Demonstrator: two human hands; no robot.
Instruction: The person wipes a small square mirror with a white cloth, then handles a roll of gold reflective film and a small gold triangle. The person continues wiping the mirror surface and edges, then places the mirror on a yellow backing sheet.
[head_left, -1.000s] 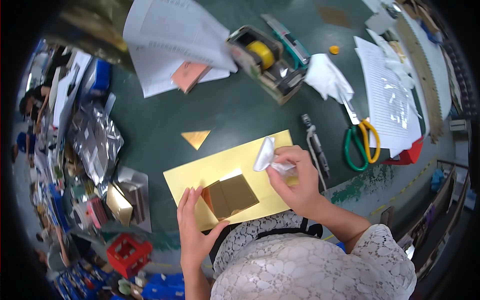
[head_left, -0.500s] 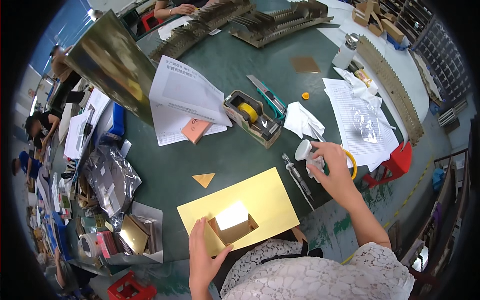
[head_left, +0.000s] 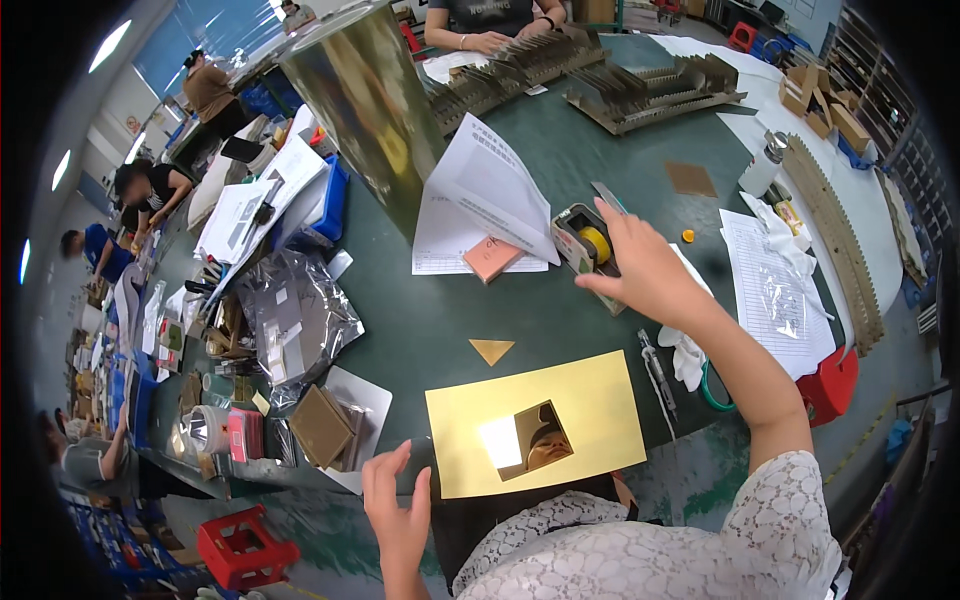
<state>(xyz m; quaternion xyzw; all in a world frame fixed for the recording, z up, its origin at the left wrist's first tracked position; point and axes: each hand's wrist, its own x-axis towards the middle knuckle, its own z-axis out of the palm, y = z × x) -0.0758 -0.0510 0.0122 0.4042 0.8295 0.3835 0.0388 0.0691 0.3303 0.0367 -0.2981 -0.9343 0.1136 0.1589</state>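
A pale yellow sheet (head_left: 600, 400) lies at the near table edge, with a mirror-like square plate (head_left: 541, 420) on it. Beside the sheet's left edge, my left hand (head_left: 398, 515) holds nothing, its fingers apart. My right hand (head_left: 650, 262) reaches over the tape dispenser (head_left: 572, 222) with its yellow roll (head_left: 596, 243). Thumb and fingers are spread there, and I cannot tell whether they touch the dispenser. A utility knife (head_left: 607, 196) is mostly hidden behind this hand. Below the right forearm are a pen-like metal tool (head_left: 657, 375) and crumpled white cloth (head_left: 686, 358).
A small gold triangle (head_left: 492, 350) lies beyond the sheet. Further off are an orange-pink box (head_left: 491, 259), papers (head_left: 470, 190) and a tall metallic roll (head_left: 375, 110). Clear plastic bags (head_left: 300, 320) and square plates (head_left: 322, 425) crowd the left. A person (head_left: 490, 25) sits across the table.
My right hand has left the white-capped item and crumpled cloth and moved forward to the tape dispenser. My left hand has come off the yellow sheet. The view has shifted.
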